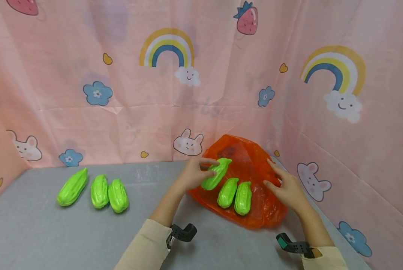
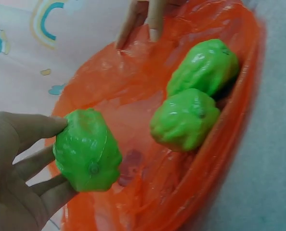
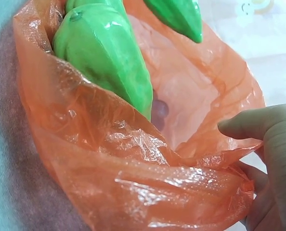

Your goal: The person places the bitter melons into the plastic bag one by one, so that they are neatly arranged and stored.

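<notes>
Nearest me: beige sleeves point(image 1: 144, 243), a black wrist strap point(image 1: 184, 232) on the left arm, another on the right. Past them, the left hand point(image 1: 192, 175) pinches a green gourd point(image 1: 214, 177), thumb one side, fingers the other, spread only as wide as the gourd's body. That gourd is up over the left part of the red bag point(image 1: 263, 208), tilted, narrow tip away from the wrist. Whether it touches the film, can't tell.

Right hand point(image 1: 288, 189) is at the bag's right edge, thumb inside, fingers behind, film caught between; how firmly, can't tell.

In the bag: the left inner gourd point(image 1: 227, 193) and right inner gourd point(image 1: 243, 198), side by side, tips away from the person. Off left on the grey table point(image 1: 86, 240), three more: a long gourd point(image 1: 72, 187), a bit apart, then a short gourd point(image 1: 99, 191) close beside an end gourd point(image 1: 118, 195). Printed curtain point(image 1: 221, 93) behind everything.

Handling, my guess: gourds look glossy and moulded, so probably light, stiff, hard to damage, slightly slippery; the ridges should help. Best hold is across the thick middle, as now; the tapered tip would likely slide out. Bag looks thin, limp, crinkly: slumps easily, might tear if yanked. Take it at the rim.
</notes>
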Available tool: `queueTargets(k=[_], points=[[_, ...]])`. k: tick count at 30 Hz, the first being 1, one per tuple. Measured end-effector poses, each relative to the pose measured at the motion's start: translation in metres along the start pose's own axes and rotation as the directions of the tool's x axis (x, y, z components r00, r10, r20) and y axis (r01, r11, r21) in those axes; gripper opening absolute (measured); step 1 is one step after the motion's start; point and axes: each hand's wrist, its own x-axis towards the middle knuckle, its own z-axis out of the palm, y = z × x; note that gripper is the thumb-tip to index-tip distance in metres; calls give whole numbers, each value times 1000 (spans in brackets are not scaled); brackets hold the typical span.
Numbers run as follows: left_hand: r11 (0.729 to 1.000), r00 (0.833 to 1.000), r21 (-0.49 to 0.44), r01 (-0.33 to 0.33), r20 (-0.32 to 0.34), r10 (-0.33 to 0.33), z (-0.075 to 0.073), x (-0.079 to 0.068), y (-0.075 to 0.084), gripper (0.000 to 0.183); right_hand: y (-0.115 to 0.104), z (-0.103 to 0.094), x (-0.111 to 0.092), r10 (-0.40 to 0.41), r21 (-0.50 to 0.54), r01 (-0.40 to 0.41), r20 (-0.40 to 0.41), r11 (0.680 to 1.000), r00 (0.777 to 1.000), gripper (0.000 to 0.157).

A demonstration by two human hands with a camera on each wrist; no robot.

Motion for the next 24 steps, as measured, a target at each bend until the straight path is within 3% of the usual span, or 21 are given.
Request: queueTargets(k=[11,24], points=[[997,997,44,64,-51,-62,20,0,-15,28,5,2,0,3,0,-3,-5,1000,1000,69],[994,994,40,104,-37,-103,32,2,-32,28,2,2,1,24,-4,-24,17,1000,1000,69]])
